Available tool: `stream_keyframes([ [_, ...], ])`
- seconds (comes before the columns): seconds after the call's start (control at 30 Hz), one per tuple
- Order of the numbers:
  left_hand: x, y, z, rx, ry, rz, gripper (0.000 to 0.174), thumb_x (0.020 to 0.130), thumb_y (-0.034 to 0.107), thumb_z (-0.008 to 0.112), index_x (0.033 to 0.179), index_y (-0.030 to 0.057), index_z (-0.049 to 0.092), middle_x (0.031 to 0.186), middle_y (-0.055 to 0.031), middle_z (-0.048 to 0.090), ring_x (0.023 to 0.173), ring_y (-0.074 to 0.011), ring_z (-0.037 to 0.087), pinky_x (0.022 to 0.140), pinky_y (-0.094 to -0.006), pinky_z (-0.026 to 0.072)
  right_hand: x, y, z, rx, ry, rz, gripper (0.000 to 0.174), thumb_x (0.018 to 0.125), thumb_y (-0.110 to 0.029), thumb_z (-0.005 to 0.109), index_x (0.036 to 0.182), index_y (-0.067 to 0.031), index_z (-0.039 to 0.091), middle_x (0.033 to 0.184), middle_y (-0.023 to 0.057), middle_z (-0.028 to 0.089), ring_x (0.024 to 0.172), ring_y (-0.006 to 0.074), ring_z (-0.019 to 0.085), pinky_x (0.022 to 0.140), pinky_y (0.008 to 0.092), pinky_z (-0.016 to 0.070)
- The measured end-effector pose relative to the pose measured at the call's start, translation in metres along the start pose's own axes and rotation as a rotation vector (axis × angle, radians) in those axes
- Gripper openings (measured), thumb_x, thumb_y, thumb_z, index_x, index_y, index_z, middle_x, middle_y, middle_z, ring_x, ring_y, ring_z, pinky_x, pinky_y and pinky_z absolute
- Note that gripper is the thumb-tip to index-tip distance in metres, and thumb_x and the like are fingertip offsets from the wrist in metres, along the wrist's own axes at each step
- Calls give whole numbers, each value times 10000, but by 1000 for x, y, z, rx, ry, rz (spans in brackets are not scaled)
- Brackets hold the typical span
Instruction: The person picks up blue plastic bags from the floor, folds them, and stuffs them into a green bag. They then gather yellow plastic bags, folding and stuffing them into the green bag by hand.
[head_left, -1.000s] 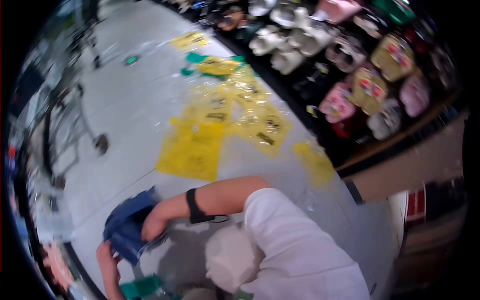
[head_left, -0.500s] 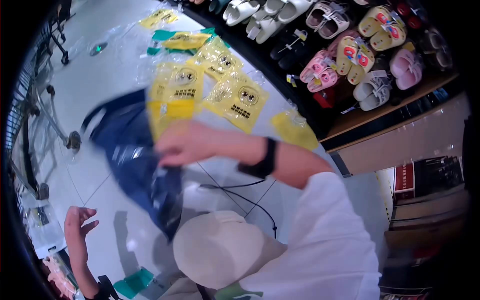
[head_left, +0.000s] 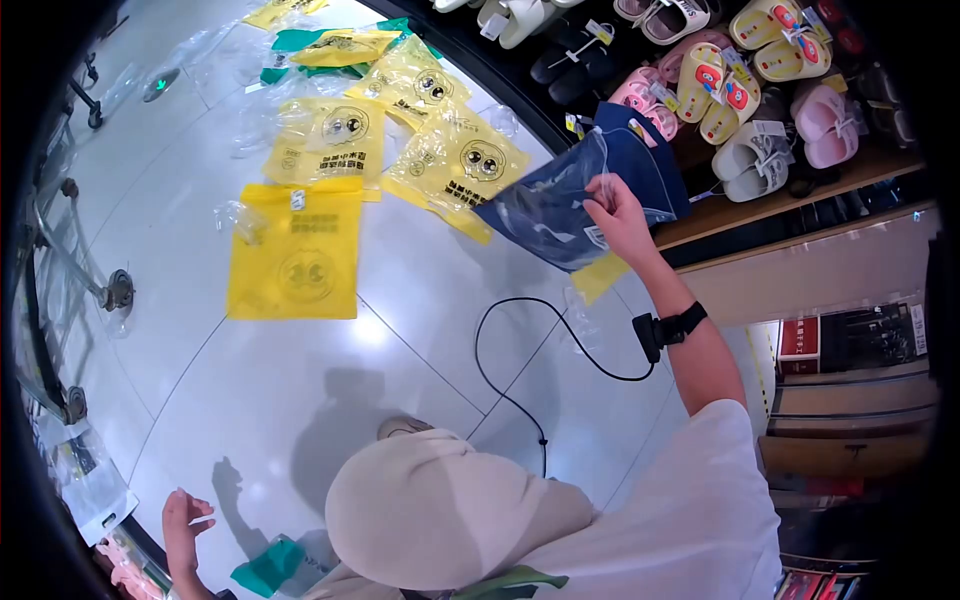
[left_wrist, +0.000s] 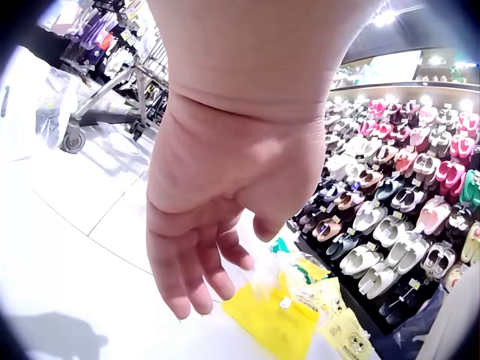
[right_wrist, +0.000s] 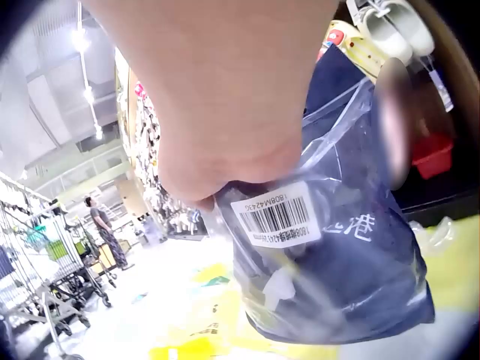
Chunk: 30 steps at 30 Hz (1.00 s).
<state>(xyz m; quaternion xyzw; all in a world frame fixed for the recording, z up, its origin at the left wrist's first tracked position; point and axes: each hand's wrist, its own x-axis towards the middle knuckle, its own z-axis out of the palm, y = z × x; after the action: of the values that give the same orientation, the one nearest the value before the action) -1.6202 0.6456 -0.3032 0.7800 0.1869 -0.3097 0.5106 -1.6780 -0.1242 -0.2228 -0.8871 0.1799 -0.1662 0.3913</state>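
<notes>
In the head view, my right hand (head_left: 622, 222) pinches a dark blue bag (head_left: 548, 212) with a clear plastic side. It hangs beside the shoe shelf, overlapping a yellow bag on the floor. The right wrist view shows a white barcode label (right_wrist: 276, 216) and white characters on the blue bag (right_wrist: 360, 277). My left hand (head_left: 185, 525) is low at the left, away from the bag, its fingers loosely bent and holding nothing. Seen from the left wrist, the same hand (left_wrist: 217, 195) hangs over the floor.
Several yellow bags (head_left: 300, 255) with printed eyes lie on the tiled floor, with green bags (head_left: 290, 42) behind. Slippers (head_left: 718, 95) fill the shelf at right. A wheeled cart (head_left: 75, 290) stands left. A black cable (head_left: 480, 345) loops from the right wrist. A green package (head_left: 268, 566) lies near the left hand.
The right hand has carried the blue bag from the lower left across to the shelf side at right. The left hand, on the bag at first, has let go and stayed at the lower left.
</notes>
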Motion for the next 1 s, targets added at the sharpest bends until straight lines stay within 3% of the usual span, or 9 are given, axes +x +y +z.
stream_keyframes([
  [0.13, 2, 4, 4, 99, -56, -3, 373, 977, 460, 451, 821, 126, 502, 750, -18, 609, 732, -126, 621, 640, -295, 523, 9, 22, -22, -110, -62, 2, 206, 819, 3, 643, 1004, -60, 579, 684, -62, 365, 618, 41, 346, 575, 212, 336],
  [0.2, 1, 5, 2, 111, -48, 1, 367, 977, 456, 454, 818, 128, 497, 748, -15, 608, 731, -121, 619, 643, -294, 520, 14, 26, -26, -29, -220, 266, 241, 805, -5, 664, 1033, -61, 612, 696, -56, 381, 636, 51, 372, 592, 215, 355],
  [0.37, -3, -21, -15, 140, 26, -84, 323, 983, 403, 459, 852, 113, 509, 777, -25, 614, 771, -130, 612, 665, -309, 510, 20, 54, 1, -272, -363, 143, 255, 773, -48, 723, 1022, -68, 670, 739, -16, 511, 679, 93, 474, 649, 246, 423],
  [0.47, -14, -61, -42, 220, 44, -74, 345, 935, 389, 509, 916, 53, 584, 813, -52, 619, 778, -154, 611, 644, -311, 502, 41, 107, 21, -634, -138, -194, 337, 744, -177, 771, 1058, -97, 677, 1033, 99, 664, 949, 266, 636, 843, 356, 494],
  [0.6, -73, -125, -61, 82, 254, -292, 314, 871, 344, 656, 936, 44, 590, 835, -49, 619, 754, -142, 602, 646, -301, 513, 53, 73, 69, -1025, 32, -144, 655, 693, -229, 807, 1286, -133, 544, 1219, 116, 594, 1123, 318, 559, 940, 424, 451],
  [0.73, -138, -274, -45, 213, 311, -575, 784, 630, 474, 836, 1126, -61, 549, 953, -195, 654, 779, -240, 666, 584, -381, 555, 55, 95, 117, -904, 26, -358, 667, 711, -88, 729, 1324, -76, 467, 1303, 160, 517, 1200, 366, 485, 982, 452, 406],
  [0.83, -178, -303, 15, 164, 156, -746, 1151, 552, 476, 874, 1375, -107, 321, 1260, -291, 534, 1138, -363, 571, 904, -389, 503, 43, 59, 159, -860, -253, -470, 650, 734, -83, 717, 1327, -58, 451, 1308, 180, 502, 1214, 366, 475, 1005, 444, 390],
  [0.87, -183, -397, 41, 272, 205, -589, 1226, 538, 477, 880, 1414, -99, 245, 1368, -301, 428, 1265, -364, 466, 1044, -395, 406, 46, 61, 174, -787, -272, -590, 634, 729, -59, 704, 1314, -51, 461, 1288, 179, 514, 1192, 371, 485, 1009, 434, 382],
  [1.0, -179, -389, 115, 274, 466, -495, 1245, 534, 396, 890, 1462, -10, 166, 1452, -276, 303, 1344, -419, 313, 1101, -462, 326, 31, 2, 220, -648, -417, -575, 610, 694, -22, 695, 1266, -41, 484, 1232, 177, 532, 1151, 381, 492, 992, 437, 380],
])
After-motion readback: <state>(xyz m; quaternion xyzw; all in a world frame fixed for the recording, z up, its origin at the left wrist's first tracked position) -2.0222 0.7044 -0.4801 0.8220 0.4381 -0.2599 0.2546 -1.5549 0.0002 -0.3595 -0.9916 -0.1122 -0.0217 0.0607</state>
